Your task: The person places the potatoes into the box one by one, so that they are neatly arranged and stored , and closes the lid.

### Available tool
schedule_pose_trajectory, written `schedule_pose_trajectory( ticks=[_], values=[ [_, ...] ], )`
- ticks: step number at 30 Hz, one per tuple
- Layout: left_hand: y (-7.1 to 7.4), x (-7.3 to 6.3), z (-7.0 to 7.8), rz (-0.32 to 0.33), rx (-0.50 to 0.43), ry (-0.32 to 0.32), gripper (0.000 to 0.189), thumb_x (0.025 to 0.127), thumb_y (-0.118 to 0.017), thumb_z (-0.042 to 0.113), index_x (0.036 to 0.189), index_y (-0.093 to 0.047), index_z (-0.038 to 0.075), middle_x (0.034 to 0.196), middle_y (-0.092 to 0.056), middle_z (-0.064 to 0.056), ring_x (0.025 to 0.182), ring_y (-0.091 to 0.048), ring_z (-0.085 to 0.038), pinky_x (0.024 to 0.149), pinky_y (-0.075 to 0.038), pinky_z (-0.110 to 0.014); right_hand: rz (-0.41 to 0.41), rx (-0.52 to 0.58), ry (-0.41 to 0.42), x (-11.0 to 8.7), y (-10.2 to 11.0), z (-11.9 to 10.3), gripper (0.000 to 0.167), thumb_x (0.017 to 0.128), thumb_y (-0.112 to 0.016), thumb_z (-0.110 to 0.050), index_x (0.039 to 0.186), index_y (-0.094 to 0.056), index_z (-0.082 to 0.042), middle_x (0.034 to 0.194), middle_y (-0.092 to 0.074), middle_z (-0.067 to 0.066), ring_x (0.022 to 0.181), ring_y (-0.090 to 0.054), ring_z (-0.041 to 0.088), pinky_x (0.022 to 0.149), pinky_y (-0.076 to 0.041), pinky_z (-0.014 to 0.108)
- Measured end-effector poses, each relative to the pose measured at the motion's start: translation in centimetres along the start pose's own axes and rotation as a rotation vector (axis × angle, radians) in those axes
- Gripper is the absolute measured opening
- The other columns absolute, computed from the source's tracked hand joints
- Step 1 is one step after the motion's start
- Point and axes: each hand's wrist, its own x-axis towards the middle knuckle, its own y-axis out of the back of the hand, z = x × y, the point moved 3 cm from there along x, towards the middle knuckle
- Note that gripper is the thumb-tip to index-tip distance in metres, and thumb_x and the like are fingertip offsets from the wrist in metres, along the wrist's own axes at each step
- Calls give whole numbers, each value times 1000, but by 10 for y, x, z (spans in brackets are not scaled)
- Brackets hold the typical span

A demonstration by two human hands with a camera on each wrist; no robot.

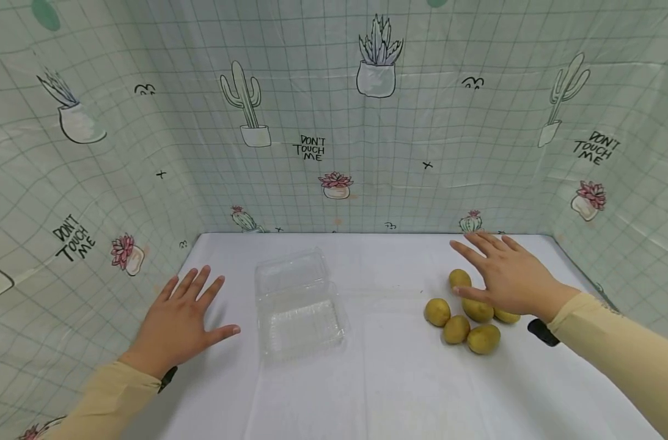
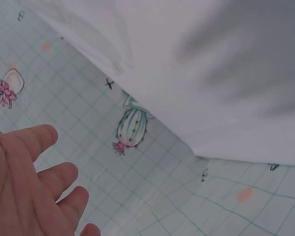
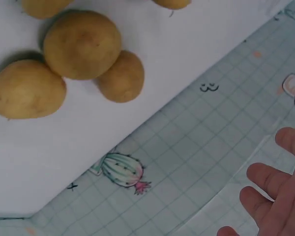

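Observation:
Several yellow-brown potatoes [image 1: 483,339] lie in a loose cluster on the right of the white table. My right hand [image 1: 506,278] hovers over the back of this group, fingers spread, and holds nothing; it partly covers some of them. In the right wrist view the potatoes [image 3: 82,45] are at the upper left, apart from the fingers. Left of centre sits a clear plastic box [image 1: 300,327] with its hinged lid [image 1: 291,273] folded back. To its left, my left hand [image 1: 174,324] is held above the table, fingers spread and holding nothing.
A white cloth-covered table [image 1: 389,391] reaches back to a grid-patterned curtain [image 1: 289,177] printed with potted cacti. The same patterned cloth closes off the left and right sides. Dark wrist straps [image 1: 543,333] show under the sleeves.

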Motion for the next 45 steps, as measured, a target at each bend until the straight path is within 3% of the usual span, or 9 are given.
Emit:
schedule_pose_trajectory(
  ticks=[13, 23, 30, 45],
  values=[
    [-14, 7, 25, -18, -58, 4, 96, 85, -54, 77, 150, -46, 7, 154, -37, -24, 142, -31, -42, 115, -21, -59, -12, 126, 62, 39, -11, -51, 90, 92, -48, -73, 157, -33, -12, 155, -36, 21, 142, -31, 39, 114, -25, 57],
    [-26, 10, 41, -37, -204, 35, 94, 87, -55, 74, 151, -43, 5, 153, -37, -24, 142, -31, -43, 115, -21, -58, -97, 275, 83, 58, -22, -94, 91, 90, -45, -77, 158, -30, -18, 156, -36, 15, 143, -32, 36, 116, -25, 52],
    [-35, 10, 51, -42, -236, 32, 93, 88, -57, 72, 151, -43, 5, 152, -40, -24, 141, -33, -42, 115, -23, -58, -126, 361, 129, 70, -36, -122, 90, 91, -47, -74, 158, -31, -16, 154, -39, 14, 142, -35, 34, 116, -26, 49],
    [-57, 5, 62, -75, -336, 61, 103, 85, -57, 75, 153, -35, 1, 151, -41, -23, 141, -35, -40, 114, -26, -56, -264, 552, 68, 91, -73, -163, 91, 90, -54, -72, 160, -23, -23, 152, -43, 9, 140, -38, 29, 112, -35, 47]
  ],
)
